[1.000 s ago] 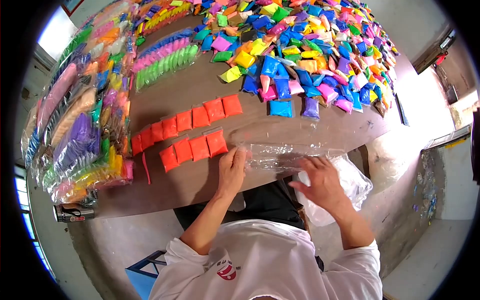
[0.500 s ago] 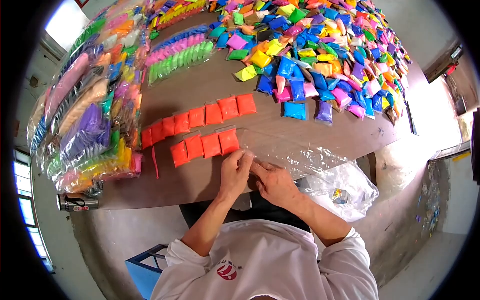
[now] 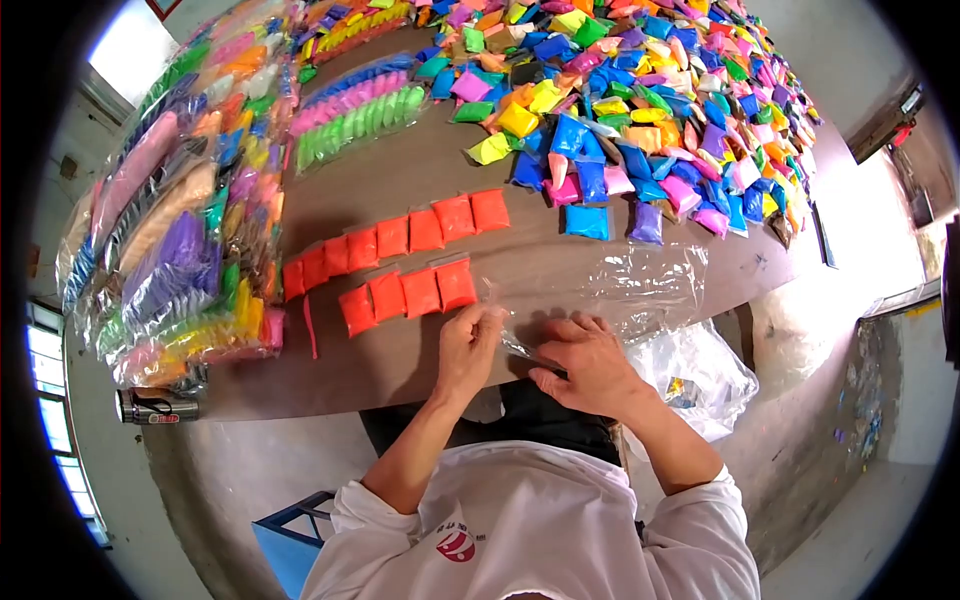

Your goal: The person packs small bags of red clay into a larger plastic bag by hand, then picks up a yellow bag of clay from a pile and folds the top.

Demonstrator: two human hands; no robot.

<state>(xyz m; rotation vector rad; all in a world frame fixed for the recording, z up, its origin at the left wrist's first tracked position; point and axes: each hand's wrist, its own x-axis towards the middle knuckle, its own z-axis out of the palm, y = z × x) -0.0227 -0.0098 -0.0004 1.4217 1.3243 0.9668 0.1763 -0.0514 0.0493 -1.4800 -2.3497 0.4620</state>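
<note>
A clear plastic bag [image 3: 650,285] lies flat on the brown table to the right of the red-orange packets. My left hand [image 3: 470,345] pinches the bag's left end, close beside the last packet of the short row [image 3: 420,291]. Over the bag's near edge, my right hand [image 3: 590,365] rests with its fingers apart, thumb toward the left hand. Behind the short row runs a longer row of the same packets [image 3: 425,230]. A thin red strip [image 3: 310,328] lies left of the short row.
Mixed coloured packets [image 3: 650,110] are heaped at the back right. Filled clear bags [image 3: 170,240] are stacked at the left, with a steel flask [image 3: 158,405] at the table's front-left edge. A white plastic bag [image 3: 700,375] hangs by the front edge at right.
My right hand has moved right, away from my left hand, and its fingers have spread. The clear bag now lies flatter and stretched to the right. My left hand stays about where it was.
</note>
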